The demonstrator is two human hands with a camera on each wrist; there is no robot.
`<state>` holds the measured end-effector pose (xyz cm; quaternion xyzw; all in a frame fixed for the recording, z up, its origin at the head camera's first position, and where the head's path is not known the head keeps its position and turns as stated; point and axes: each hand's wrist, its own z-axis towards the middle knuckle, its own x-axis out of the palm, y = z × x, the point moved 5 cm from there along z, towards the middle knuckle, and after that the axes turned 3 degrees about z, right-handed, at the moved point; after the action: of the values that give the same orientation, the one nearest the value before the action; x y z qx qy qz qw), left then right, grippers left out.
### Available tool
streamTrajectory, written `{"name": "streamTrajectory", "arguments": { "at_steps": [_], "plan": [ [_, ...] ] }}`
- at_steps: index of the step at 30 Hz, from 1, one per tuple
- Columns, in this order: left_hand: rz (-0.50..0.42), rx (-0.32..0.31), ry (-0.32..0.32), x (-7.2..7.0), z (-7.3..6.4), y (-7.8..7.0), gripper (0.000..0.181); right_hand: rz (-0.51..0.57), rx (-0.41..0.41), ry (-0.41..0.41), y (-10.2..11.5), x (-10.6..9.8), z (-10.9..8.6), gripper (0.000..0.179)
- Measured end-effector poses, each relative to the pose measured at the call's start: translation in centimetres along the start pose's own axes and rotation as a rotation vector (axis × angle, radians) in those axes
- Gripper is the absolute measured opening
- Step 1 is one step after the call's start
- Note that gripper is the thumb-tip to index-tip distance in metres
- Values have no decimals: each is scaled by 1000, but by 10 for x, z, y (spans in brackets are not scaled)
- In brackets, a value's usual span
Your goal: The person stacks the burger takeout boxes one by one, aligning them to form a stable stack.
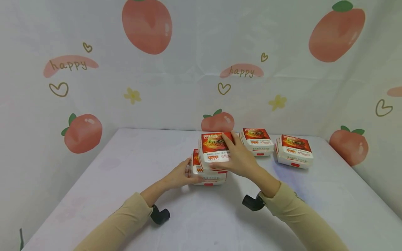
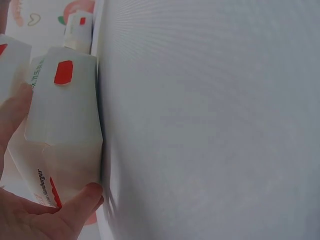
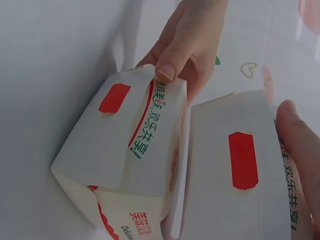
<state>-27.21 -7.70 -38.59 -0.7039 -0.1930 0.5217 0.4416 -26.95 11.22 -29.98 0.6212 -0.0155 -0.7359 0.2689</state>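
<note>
In the head view my right hand (image 1: 242, 158) grips a white and red hamburger box (image 1: 215, 148) by its right side, held over a second hamburger box (image 1: 208, 179). That lower box stands on the table, with my left hand (image 1: 179, 177) holding its left side, thumb along the front. From the right wrist, a narrow gap shows between the held box (image 3: 217, 165) and the lower box (image 3: 112, 145), and my left thumb (image 3: 170, 65) presses the lower one's edge. The left wrist view shows the lower box (image 2: 65, 110) between left thumb and fingers.
Two more hamburger boxes stand at the back right, one (image 1: 257, 142) near the back edge and another (image 1: 294, 151) farther right. A patterned backdrop (image 1: 188, 94) rises behind the white table (image 1: 201, 223). Black wrist pieces (image 1: 160, 215) sit at both cuffs.
</note>
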Motion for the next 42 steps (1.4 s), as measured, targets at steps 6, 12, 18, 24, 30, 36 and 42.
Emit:
{"name": "streamTrajectory", "arguments": {
  "at_steps": [6, 12, 18, 24, 30, 36, 42],
  "plan": [
    [19, 26, 5, -1, 0, 0, 82, 5, 7, 16, 5, 2, 2, 106],
    [15, 35, 8, -1, -1, 1, 81, 9, 23, 24, 9, 6, 4, 106],
    [-7, 23, 4, -1, 0, 2, 85, 22, 44, 32, 13, 9, 5, 105],
    [-37, 19, 19, 1, 1, 3, 88, 8, 49, 34, 17, 11, 5, 105],
    [-47, 33, 19, 1, 1, 4, 89, 8, 49, 35, 17, 13, 6, 105],
    [-52, 37, 24, 2, 0, 5, 86, 5, 58, 33, 19, 14, 6, 105],
    [-45, 19, 17, 2, 1, 6, 86, -8, 81, 48, 20, 16, 6, 106]
  ]
}}
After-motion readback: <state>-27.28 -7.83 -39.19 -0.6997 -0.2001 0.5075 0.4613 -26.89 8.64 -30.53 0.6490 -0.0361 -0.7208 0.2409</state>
